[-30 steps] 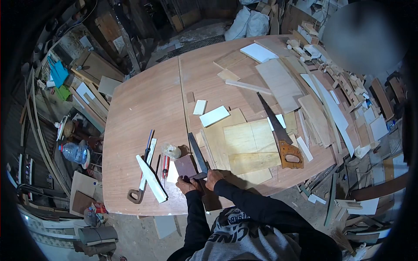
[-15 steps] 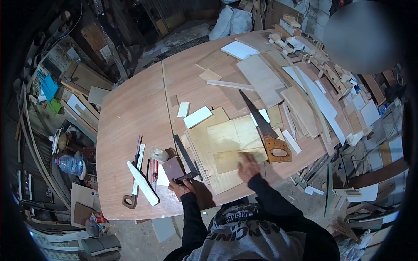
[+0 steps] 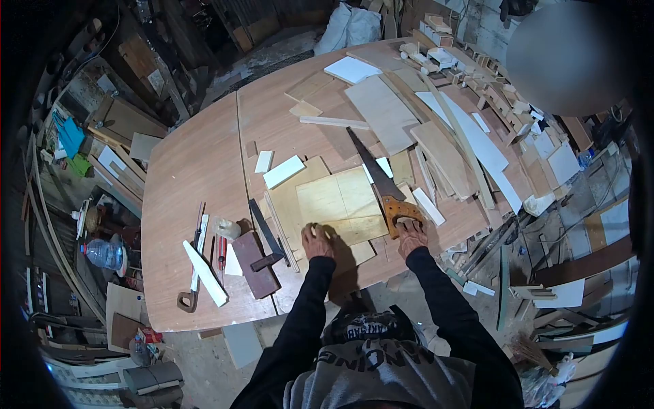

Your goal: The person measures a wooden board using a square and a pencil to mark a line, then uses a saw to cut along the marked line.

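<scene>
My left hand [image 3: 318, 243] rests with its fingers spread on the near left part of a thin plywood strip [image 3: 354, 230], which lies over a larger light board [image 3: 340, 198]. At the right, my right hand [image 3: 411, 236] is closed round the wooden handle of a handsaw [image 3: 381, 178], whose dark blade points away to the upper left. Left of the boards a try square [image 3: 265, 228] lies with its stock on a dark brown block [image 3: 252, 255].
A small backsaw [image 3: 195, 273], white strips [image 3: 204, 274], a red tool [image 3: 222, 252] and a jar [image 3: 227, 228] lie at the left. White and wooden offcuts [image 3: 385, 112] cover the back right, with small wooden models [image 3: 436, 58] beyond.
My left hand has left the try square and moved right onto the plywood strip. My right hand has gone from the strip to the saw handle. The view has shifted slightly.
</scene>
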`<state>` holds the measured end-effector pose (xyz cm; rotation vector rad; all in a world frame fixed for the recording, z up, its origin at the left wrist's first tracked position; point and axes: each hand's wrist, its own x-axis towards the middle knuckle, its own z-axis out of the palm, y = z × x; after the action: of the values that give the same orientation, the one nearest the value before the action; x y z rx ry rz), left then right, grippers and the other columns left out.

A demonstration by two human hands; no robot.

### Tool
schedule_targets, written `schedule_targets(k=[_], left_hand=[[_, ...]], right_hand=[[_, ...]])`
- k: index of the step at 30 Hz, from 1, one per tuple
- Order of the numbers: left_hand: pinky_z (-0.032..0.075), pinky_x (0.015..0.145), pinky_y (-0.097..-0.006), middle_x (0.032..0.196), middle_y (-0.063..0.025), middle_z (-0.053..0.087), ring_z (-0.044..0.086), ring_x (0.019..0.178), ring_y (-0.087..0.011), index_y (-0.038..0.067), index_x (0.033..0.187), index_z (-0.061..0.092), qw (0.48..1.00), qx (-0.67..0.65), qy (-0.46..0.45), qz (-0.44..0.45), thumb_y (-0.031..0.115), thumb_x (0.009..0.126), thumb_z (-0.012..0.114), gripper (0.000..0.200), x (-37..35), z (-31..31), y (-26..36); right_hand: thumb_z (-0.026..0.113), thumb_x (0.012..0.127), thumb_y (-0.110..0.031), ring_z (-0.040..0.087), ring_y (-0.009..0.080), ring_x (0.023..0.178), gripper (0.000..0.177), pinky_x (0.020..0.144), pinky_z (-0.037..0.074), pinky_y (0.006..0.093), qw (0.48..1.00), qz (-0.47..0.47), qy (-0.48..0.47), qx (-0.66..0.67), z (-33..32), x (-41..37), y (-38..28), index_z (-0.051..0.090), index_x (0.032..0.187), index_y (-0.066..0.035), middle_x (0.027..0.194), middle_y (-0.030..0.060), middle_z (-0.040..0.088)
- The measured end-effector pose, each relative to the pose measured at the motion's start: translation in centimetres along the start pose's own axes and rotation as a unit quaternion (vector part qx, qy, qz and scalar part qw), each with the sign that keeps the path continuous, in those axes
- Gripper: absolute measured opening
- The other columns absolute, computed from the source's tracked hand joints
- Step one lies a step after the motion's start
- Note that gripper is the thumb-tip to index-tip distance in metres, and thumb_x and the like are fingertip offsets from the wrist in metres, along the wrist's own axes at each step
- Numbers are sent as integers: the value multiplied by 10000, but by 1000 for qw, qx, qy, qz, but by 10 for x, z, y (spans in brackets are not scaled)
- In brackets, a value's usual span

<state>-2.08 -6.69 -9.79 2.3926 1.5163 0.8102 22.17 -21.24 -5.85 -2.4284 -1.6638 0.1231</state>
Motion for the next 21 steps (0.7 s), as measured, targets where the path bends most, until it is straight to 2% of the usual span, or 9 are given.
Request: schedule_targets(k=[1,2,3,5,6,9,11,14,21], left_hand=[[329,1014,-509,1281,-176,438,343,1244,-427,63,1173,503,999,37,-14,9,242,787,681,461,4,4,8],[270,1033,-568,1367,-152,369,239,1311,-463,79,1250,462,993,39,-80,-71,373,763,691,614,9,-7,28],[270,1033,-568,1367,-152,369,239,1311,-463,79,1250,462,993,38,-83,-74,373,763,691,614,10,-8,36],[249,1026,-601,1421,-136,315,185,1337,-486,90,1281,452,982,94,-105,-127,485,725,686,721,8,-8,47],[240,1025,-608,1432,-125,309,156,1360,-480,119,1279,458,981,89,-107,-136,541,715,668,735,7,-6,47],[243,1024,-596,1433,-118,308,171,1354,-470,157,1273,465,973,98,-122,-167,527,719,672,697,6,-7,56],[248,1018,-589,1432,-115,311,177,1351,-462,171,1266,469,973,106,-118,-171,527,712,681,692,2,-7,61],[262,998,-573,1419,-107,324,197,1340,-443,193,1258,474,973,121,-97,-170,530,698,698,691,-5,-3,67],[274,935,-564,1380,-76,342,225,1315,-403,224,1212,499,968,120,-103,-196,528,688,711,642,-24,-5,86]], right_hand=[[661,695,-120,466,290,1162,441,1061,260,541,999,-23,32,5,-7,1,-2,578,1129,-130,1162,87,519],[654,714,-125,475,314,1154,464,1042,273,556,999,-31,27,5,-13,2,-1,545,1165,-121,1153,104,525],[654,714,-125,475,314,1154,464,1042,273,556,999,-32,23,5,-16,3,-2,545,1165,-121,1153,104,525],[653,734,-157,498,389,1138,455,1053,300,506,989,27,112,96,-21,5,-3,525,1165,-89,1156,184,543],[635,764,-142,530,405,1052,402,956,391,493,979,17,149,139,-24,8,0,515,1138,-61,1085,218,559],[618,783,-115,556,409,942,356,838,448,467,943,73,175,272,-49,9,-6,511,1111,-28,1004,233,574],[616,815,-119,564,396,878,319,784,459,445,940,73,187,276,-57,-1,-6,505,1092,-9,965,229,579],[608,829,-128,583,395,756,234,682,471,427,882,95,246,391,-77,-26,-17,512,1012,-17,833,211,579],[632,838,-175,620,375,768,278,703,490,404,877,141,170,428,-81,-93,-23,521,1042,-22,829,205,612]])
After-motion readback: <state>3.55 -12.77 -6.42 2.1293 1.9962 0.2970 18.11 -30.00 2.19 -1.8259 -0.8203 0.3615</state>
